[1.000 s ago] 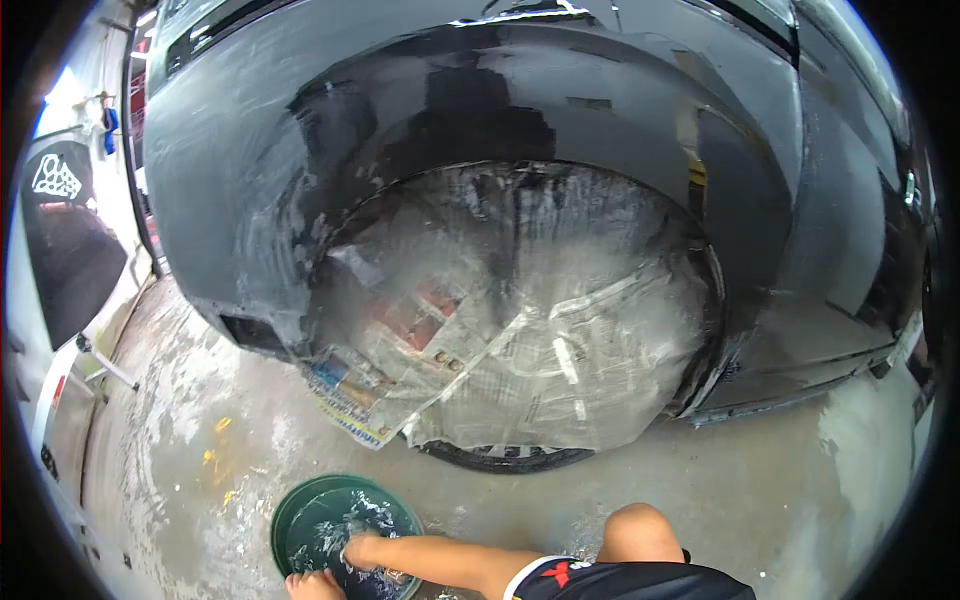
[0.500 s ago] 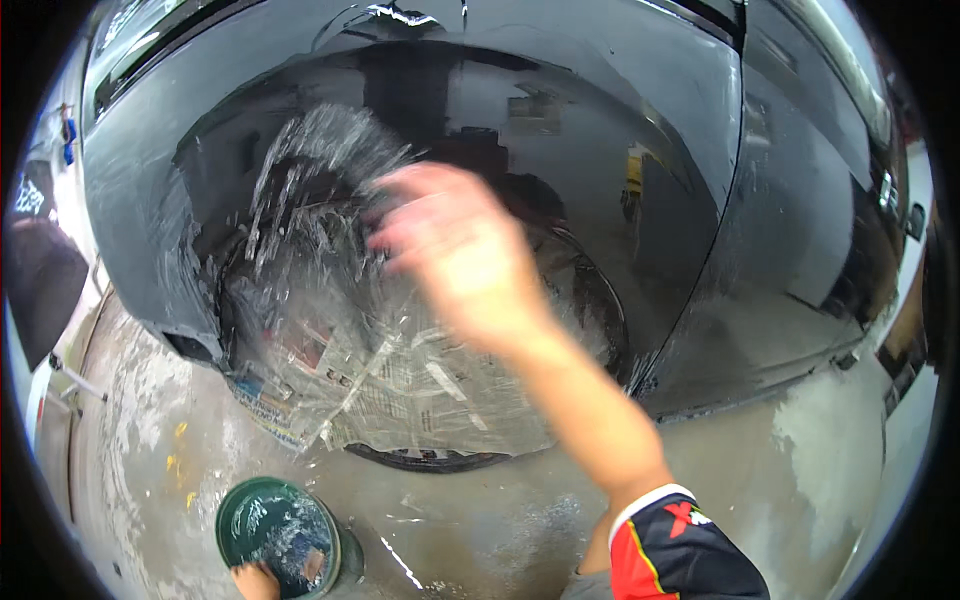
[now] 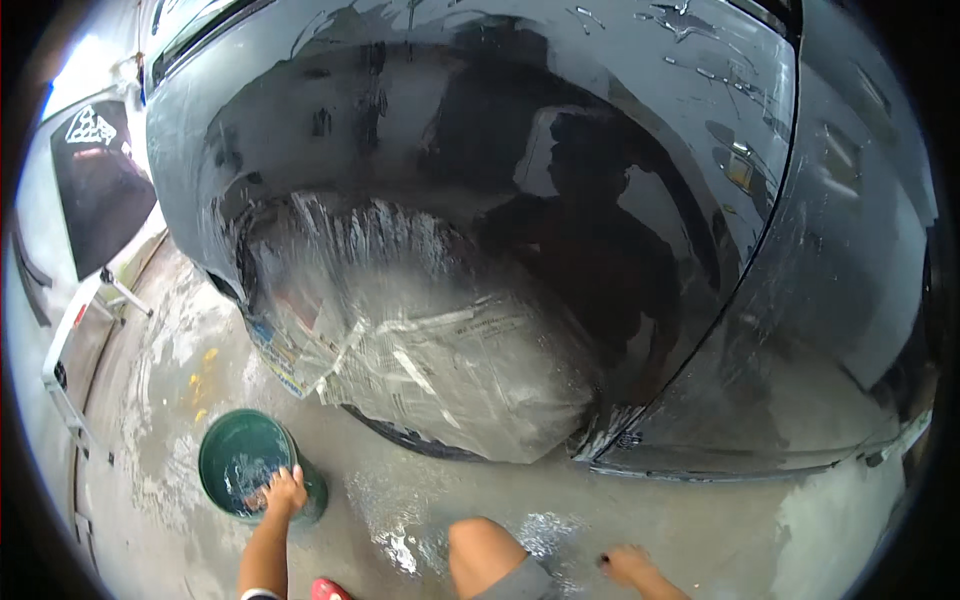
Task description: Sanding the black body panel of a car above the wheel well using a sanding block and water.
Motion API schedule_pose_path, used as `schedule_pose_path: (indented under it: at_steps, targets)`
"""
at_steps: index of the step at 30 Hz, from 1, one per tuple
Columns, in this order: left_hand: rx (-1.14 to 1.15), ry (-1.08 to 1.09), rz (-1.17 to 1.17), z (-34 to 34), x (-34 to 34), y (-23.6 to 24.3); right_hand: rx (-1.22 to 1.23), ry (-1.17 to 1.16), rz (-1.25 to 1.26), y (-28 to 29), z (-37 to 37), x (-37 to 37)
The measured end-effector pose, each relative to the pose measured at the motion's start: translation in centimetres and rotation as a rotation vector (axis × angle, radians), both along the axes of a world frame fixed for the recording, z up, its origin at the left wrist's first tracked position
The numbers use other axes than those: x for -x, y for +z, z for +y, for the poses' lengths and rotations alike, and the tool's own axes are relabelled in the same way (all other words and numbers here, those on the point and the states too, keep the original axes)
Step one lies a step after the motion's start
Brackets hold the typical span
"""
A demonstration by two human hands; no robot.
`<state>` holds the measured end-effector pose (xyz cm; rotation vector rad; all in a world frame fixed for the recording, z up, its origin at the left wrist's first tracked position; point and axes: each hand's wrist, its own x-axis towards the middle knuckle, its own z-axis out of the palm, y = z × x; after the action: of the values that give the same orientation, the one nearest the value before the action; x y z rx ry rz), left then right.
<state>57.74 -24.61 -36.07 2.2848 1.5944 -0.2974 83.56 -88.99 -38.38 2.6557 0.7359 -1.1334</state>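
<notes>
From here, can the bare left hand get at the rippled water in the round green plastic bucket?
Likely yes: the left hand is at the right rim of the bucket, and the open top leaves the water uncovered, with nothing visible blocking the way down.

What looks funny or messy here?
The black rubber tyre is mostly hidden behind taped grey newspaper sheets, odd because wheels usually show. Shiny wet patches on the grey floor right of the round green bucket look splashed. Small yellow splotches left of the newspaper stand out too; I can't tell what they are.
</notes>
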Motion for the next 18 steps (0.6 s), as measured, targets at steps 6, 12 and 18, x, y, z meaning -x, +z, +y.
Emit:
schedule_pose_path:
  at_steps: [6,12,18]
  targets:
    - [0.078,0.087,-0.039,0.4,-1.1,0.3,-1.002,0.672,-0.713,22.2,16.7,-7.2]
    - [0.05,0.114,-0.11,3.3,2.7,-3.0,-1.128,0.837,-1.425,38.0,20.7,-8.3]
    - [-0.258,-0.126,-0.053,1.5,-0.9,-0.8,-0.886,0.645,-1.89,37.0,15.2,-13.3]
